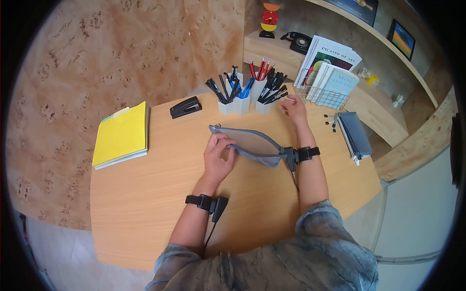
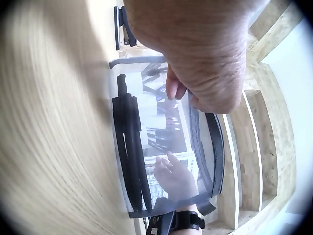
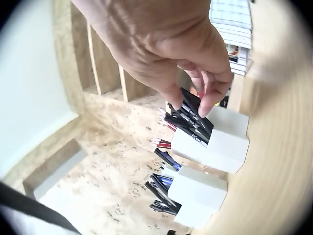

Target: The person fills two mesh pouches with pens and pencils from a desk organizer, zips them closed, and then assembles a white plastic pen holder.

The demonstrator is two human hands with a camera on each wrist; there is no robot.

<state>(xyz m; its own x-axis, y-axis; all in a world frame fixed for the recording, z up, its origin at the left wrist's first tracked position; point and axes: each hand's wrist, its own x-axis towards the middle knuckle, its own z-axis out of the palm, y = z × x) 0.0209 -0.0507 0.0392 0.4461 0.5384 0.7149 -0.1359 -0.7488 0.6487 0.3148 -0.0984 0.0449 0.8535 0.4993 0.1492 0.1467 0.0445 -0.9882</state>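
A grey-edged mesh pouch (image 1: 255, 140) stands over the desk, its top edge pinched by my left hand (image 1: 219, 157). In the left wrist view several black pens (image 2: 129, 142) show inside the see-through pouch (image 2: 166, 188), below the left hand (image 2: 195, 58). My right hand (image 1: 294, 110) is at the right-hand pen holder (image 1: 263, 107). In the right wrist view, the thumb and fingers of the right hand (image 3: 190, 110) stand apart around the tops of black pens (image 3: 193, 128) in a white holder (image 3: 227, 142); whether they touch one is unclear.
Left of the holders are a black stapler (image 1: 186, 107) and a yellow folder stack (image 1: 121, 135). Red pencils (image 1: 262, 69) and blue pens (image 1: 246, 88) stand in other holders. A wire rack of books (image 1: 330, 94) and a dark pouch (image 1: 355, 133) are at the right.
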